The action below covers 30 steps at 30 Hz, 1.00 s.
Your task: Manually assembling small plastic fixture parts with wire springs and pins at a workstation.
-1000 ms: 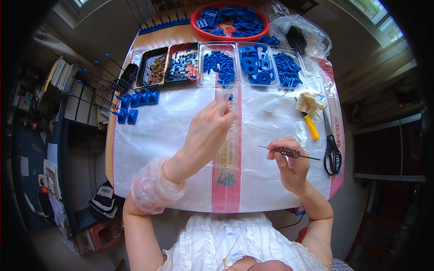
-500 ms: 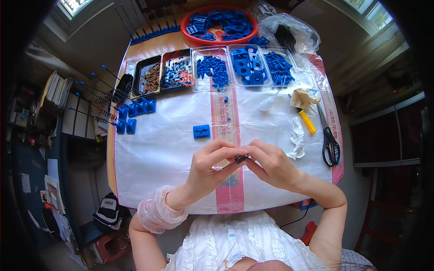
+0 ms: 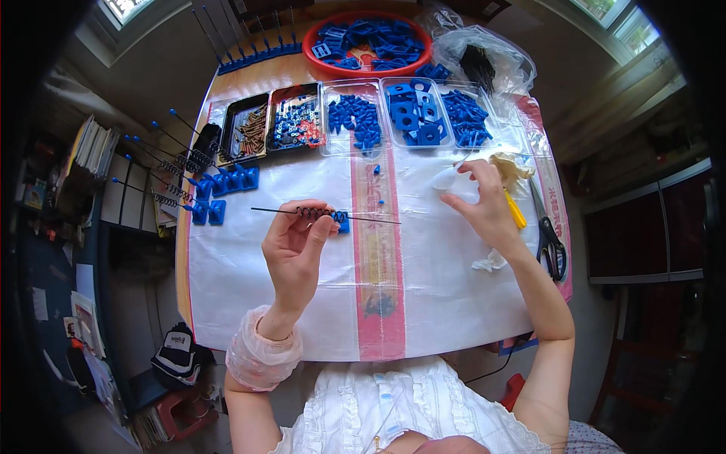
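Note:
My left hand (image 3: 295,246) is closed on a thin black rod with a coil spring (image 3: 361,219) around its middle; the rod lies nearly level, pinched between thumb and fingers. Just behind those fingers a blue plastic base (image 3: 344,225) on the table is partly covered. My right hand (image 3: 484,208) reaches over the right side of the table, thumb and fingers apart, with nothing seen in it. Close to its fingertips lies a small translucent white oval thing (image 3: 444,179); whether they touch is unclear.
Trays of screws (image 3: 251,135), nuts (image 3: 296,121) and blue parts (image 3: 416,110) line the back, before a red basin (image 3: 310,57). Rods on blue bases (image 3: 234,179) stand left. Black scissors (image 3: 553,246), a yellow-handled knife (image 3: 516,212) and crumpled paper (image 3: 514,168) lie right.
My hands have parted from in front of me. The left has moved left and away with the rod and spring; the right has let go and reached right and away toward the white oval thing.

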{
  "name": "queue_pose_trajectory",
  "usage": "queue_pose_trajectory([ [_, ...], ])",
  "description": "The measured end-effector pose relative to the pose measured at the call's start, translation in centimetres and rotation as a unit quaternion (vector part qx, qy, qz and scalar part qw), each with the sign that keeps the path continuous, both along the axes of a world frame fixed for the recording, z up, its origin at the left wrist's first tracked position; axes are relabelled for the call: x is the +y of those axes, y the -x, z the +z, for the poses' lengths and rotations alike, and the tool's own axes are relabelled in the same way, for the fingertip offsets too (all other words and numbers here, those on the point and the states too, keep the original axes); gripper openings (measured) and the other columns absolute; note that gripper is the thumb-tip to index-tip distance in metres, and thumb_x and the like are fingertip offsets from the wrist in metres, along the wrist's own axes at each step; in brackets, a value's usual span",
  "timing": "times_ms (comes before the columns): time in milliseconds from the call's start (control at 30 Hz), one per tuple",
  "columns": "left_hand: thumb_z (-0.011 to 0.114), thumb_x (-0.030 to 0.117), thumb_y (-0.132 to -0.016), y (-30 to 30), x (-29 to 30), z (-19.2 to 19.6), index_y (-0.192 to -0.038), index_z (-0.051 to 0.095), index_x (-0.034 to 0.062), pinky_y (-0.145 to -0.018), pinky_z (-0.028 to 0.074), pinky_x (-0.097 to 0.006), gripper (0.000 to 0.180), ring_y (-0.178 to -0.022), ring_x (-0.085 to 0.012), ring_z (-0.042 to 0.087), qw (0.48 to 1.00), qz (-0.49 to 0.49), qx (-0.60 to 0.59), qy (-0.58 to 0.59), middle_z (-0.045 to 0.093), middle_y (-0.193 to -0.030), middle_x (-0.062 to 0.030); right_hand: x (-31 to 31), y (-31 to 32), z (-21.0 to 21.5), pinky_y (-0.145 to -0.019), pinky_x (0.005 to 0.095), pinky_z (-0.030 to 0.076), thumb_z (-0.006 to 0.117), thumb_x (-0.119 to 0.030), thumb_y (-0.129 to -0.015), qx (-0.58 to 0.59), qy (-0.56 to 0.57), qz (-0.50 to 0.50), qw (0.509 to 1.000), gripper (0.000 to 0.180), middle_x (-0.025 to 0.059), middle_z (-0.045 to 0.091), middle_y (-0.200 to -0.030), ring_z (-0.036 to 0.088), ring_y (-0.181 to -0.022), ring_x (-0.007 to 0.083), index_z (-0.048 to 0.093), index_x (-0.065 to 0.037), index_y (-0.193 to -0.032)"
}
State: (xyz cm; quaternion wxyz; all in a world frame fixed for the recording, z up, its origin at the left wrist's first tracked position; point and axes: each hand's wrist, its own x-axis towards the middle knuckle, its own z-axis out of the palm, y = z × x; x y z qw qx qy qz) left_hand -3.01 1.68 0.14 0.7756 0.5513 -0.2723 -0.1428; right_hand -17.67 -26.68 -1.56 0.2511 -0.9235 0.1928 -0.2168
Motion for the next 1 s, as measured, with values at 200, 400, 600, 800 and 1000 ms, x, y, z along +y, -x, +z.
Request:
queue_pose_trajectory([
  [200,0.064,0.008,-0.103,-0.4,-0.3,-0.7,-0.113,0.062,0.0011,-0.079,0.053,-0.025,0.012,-0.085,-0.0098,0.064,1.0,0.021,0.004,-0.016,0.068,-0.101,-0.0061,-0.5,-1.4,-1.2,-0.092,0.0393,0.046,0.083,-0.019,-0.082,0.017,-0.064,-0.009,0.998,0.036,0.0129,0.061,-0.102,0.056,-0.103,0.0278,0.06,0.0,-0.103],
  [400,0.063,0.008,-0.103,-0.8,-0.3,-1.2,-0.113,0.062,0.0018,-0.079,0.053,-0.026,0.012,-0.084,-0.0092,0.064,1.0,0.02,0.013,-0.004,0.068,-0.103,-0.0062,-0.7,-0.2,0.6,-0.084,0.0317,0.053,0.077,-0.012,-0.089,-0.043,-0.223,0.042,0.973,0.025,0.0109,0.07,-0.112,0.066,-0.093,0.0179,0.06,0.0,-0.102],
  [600,0.064,0.008,-0.103,-0.5,-0.2,-1.5,-0.113,0.061,0.0025,-0.079,0.051,-0.025,0.012,-0.084,-0.0094,0.062,1.0,0.016,0.016,0.013,0.066,-0.104,-0.006,-1.3,4.2,3.7,-0.084,0.0296,0.056,0.072,-0.005,-0.094,-0.029,-0.408,0.099,0.907,0.016,0.013,0.073,-0.107,0.072,-0.095,0.0159,0.061,-0.002,-0.106],
  [800,0.063,0.008,-0.103,-0.6,-0.3,-1.7,-0.114,0.06,0.003,-0.079,0.051,-0.025,0.012,-0.084,-0.0094,0.062,1.0,0.014,0.011,0.006,0.066,-0.104,-0.0061,-2.8,6.3,2.0,-0.065,0.0253,0.043,0.065,-0.032,-0.103,-0.152,-0.488,0.094,0.854,0.031,0.0024,0.064,-0.088,0.056,-0.074,0.0092,0.063,-0.002,-0.11],
  [1000,0.062,0.008,-0.103,-0.8,-0.3,-1.7,-0.115,0.06,0.0031,-0.08,0.051,-0.024,0.013,-0.085,-0.0092,0.062,0.999,0.025,0.019,0.004,0.066,-0.105,-0.0063,-3.9,6.9,1.0,-0.06,0.0229,0.037,0.069,-0.034,-0.101,-0.155,-0.567,0.084,0.805,0.032,-0.0005,0.057,-0.083,0.046,-0.066,0.0045,0.06,-0.004,-0.108],
])
